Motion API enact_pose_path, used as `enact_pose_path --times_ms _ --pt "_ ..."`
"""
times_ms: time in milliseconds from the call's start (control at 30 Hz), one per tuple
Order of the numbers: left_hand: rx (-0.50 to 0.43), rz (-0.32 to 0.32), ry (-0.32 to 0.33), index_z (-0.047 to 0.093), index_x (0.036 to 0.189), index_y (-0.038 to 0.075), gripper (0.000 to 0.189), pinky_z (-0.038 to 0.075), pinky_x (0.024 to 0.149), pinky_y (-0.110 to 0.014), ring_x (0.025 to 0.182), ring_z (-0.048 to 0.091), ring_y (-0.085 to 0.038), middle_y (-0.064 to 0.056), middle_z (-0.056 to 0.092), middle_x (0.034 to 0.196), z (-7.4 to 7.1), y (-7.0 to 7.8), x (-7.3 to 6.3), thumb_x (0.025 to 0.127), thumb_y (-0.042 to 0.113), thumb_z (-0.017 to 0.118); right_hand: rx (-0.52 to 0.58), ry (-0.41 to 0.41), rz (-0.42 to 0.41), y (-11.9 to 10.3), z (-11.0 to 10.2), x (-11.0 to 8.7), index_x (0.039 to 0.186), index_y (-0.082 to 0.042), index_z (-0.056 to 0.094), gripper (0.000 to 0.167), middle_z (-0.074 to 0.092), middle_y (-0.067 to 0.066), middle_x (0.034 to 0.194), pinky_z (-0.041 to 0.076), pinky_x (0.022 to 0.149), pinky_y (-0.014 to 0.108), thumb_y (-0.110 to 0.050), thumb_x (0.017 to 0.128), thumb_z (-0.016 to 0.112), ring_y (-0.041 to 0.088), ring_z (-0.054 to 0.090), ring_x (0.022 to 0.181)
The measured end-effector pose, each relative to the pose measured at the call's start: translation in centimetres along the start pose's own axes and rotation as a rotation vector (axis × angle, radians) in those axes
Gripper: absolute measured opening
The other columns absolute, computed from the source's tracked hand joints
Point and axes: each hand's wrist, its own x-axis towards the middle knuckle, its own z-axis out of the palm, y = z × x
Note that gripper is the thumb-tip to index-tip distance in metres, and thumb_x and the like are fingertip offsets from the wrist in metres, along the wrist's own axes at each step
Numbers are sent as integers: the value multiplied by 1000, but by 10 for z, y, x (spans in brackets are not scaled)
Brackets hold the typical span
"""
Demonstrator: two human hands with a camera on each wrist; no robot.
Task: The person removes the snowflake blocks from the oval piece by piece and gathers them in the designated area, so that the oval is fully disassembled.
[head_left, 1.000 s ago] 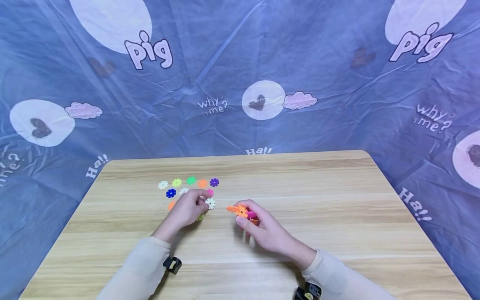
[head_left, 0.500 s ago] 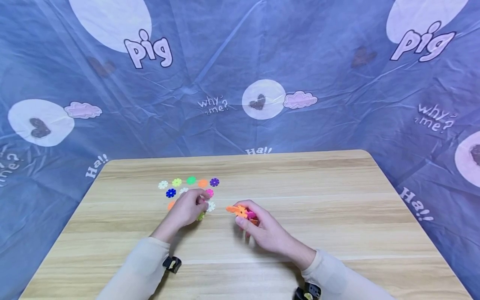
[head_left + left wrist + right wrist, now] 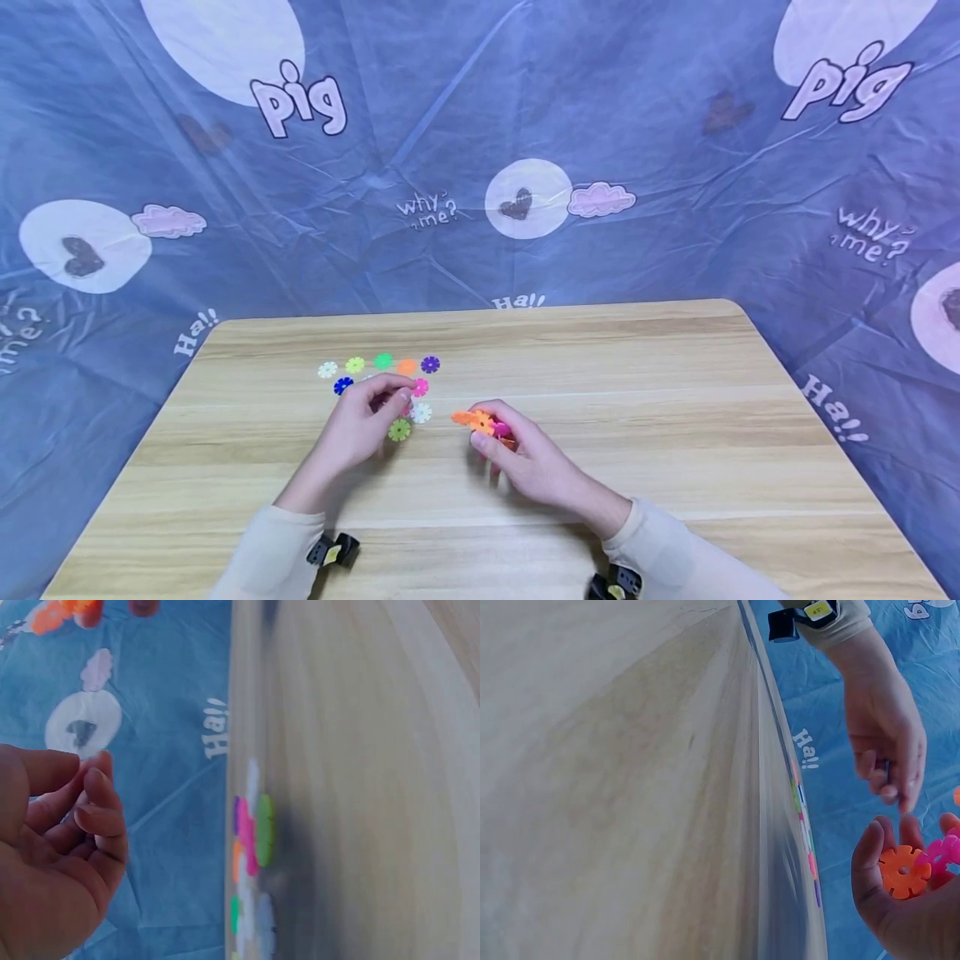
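Observation:
My left hand (image 3: pixel 357 425) is raised over a group of flower-shaped snowflake discs, its fingers loosely bent. In the left wrist view, the thumb and fingertips of the left hand (image 3: pixel 64 847) come close together, with nothing visible between them. A white disc (image 3: pixel 422 412), a pink disc (image 3: pixel 421 387) and a green disc (image 3: pixel 399 430) lie beside it; others are partly hidden beneath it. To the right, my right hand (image 3: pixel 532 460) grips several joined snowflake discs, orange (image 3: pixel 482 422) and pink (image 3: pixel 502 429). In the right wrist view, a notched orange disc (image 3: pixel 904 871) sticks out by the thumb.
More discs lie along the back of the group: white (image 3: pixel 327 369), yellow (image 3: pixel 355 365), green (image 3: pixel 383 361), orange (image 3: pixel 407 366) and purple (image 3: pixel 431 364), with a blue one (image 3: pixel 342 386) in front. The wooden table (image 3: pixel 637 367) meets a printed blue cloth (image 3: pixel 450 108) behind.
My left hand has let go of the white disc, which lies slightly nearer, and has lifted and shifted left, uncovering the green disc. The right hand has hardly moved.

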Motion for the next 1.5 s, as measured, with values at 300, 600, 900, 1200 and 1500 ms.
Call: enact_pose_path --times_ms 300,600,900,1200,1500 --pt "-61 55 16 71 114 14 17 53 67 -26 85 63 -33 -11 69 98 3 19 -10 101 19 62 10 -9 3 -2 2 0 134 -26 53 32 64 22 95 57 59 45 -32 104 57 44 64 70" --pt "-46 187 -65 71 112 19 17 53 70 -29 81 62 -16 6 69 97 17 30 -17 96 24 69 -6 -28 -24 -2 1 0 132 -25 54 29 64 21 95 57 62 44 -31 104 56 43 63 73" --pt "-57 392 -86 73 109 17 15 52 67 -26 79 59 -12 3 69 97 28 32 -17 94 16 71 -48 -48 -28 -2 1 0 131 -29 55 28 62 18 97 56 57 39 -32 103 57 42 62 71" --pt "-54 433 -27 75 105 19 11 51 65 -26 77 59 -11 3 70 96 33 31 -17 96 16 70 -118 34 -54 -4 1 -3 135 -33 53 35 63 1 103 57 62 34 -33 101 62 30 63 77" --pt "-148 329 80 76 100 14 9 53 68 -27 78 60 -14 3 70 95 44 32 -20 92 14 74 -67 63 -85 -7 1 -3 135 -28 51 31 62 11 111 56 74 33 -31 105 54 31 62 88"
